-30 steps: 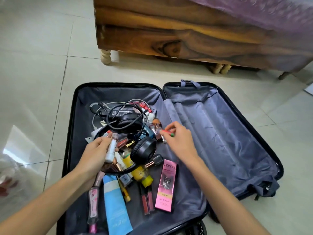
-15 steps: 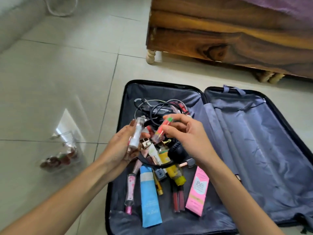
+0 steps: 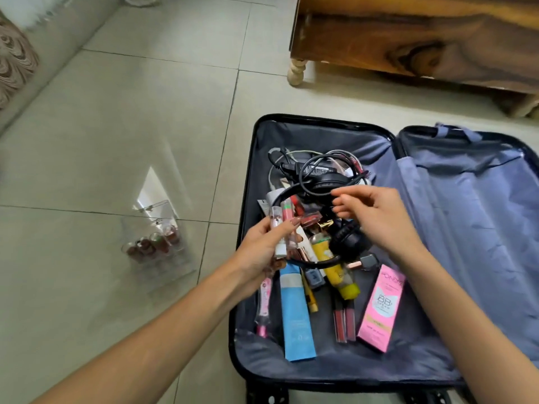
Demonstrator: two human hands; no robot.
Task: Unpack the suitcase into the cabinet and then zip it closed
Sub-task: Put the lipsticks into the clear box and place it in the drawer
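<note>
The left hand's [image 3: 259, 246] fingers and thumb are curled round a small bunch of lip tubes [image 3: 281, 228], which lie side by side with their long axes pointing away from the person. The right hand [image 3: 379, 217] hovers just right of them, fingers loosely bent, apparently holding nothing. Under its fingertips lie black headphones [image 3: 347, 243] atop the heap in the left half of the open suitcase [image 3: 248, 199], so this hand is nearer the remaining items. The tubes are slim, pink and clear; a clear organiser [image 3: 157, 249] stands on the floor to the left
</note>
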